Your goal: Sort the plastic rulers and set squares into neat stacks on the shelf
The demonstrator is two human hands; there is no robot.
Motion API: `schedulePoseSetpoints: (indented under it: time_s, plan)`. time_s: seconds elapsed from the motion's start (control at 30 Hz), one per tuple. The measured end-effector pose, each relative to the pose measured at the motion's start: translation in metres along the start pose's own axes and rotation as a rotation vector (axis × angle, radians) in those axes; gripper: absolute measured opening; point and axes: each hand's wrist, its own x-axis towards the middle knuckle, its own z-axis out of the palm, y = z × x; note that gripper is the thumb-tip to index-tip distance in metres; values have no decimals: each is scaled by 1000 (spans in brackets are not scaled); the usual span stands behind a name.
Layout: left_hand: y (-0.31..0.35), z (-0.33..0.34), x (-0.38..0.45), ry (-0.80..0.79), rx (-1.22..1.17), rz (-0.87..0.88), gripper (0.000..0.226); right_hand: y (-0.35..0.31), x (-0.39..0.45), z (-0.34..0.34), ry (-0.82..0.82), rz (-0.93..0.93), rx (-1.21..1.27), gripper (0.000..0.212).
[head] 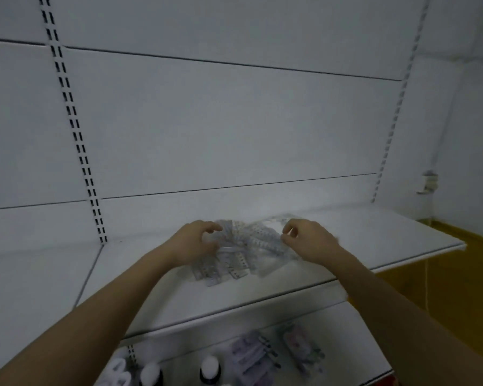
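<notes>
Near the middle of the white shelf (374,235), toward its front edge, lies a loose, fanned heap of clear plastic rulers and set squares (240,254) — overlapping, not yet stacked. On the heap's left side the left hand (191,242) rests with fingers curled over the pieces; whether it actually grips one I cannot tell. At the heap's right side the right hand (308,240) pinches a clear piece between thumb and fingers. Below the front edge, a lower shelf (354,324) carries dark bottles with white caps (210,370) and packaged items (251,355) — blurred.
</notes>
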Motion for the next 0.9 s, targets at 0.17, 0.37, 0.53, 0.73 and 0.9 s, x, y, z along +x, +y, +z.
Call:
schedulePoseSetpoints:
  time_s: [0.17,0.37,0.53,0.73,0.9]
  plan:
    - [-11,9,4,-12,47,11,51,-2,27,15,-187,-149,0,34]
    - [-30,17,27,-61,107,73,49,3,61,36,-237,-230,-85,42]
    - [-34,20,35,-76,148,78,52,8,75,45,-242,-261,-33,25]
    - [-37,16,33,-4,146,28,62,3,85,37,-304,-303,-19,23]
    - [-32,13,29,143,39,13,63,0,91,23,-355,-307,112,12]
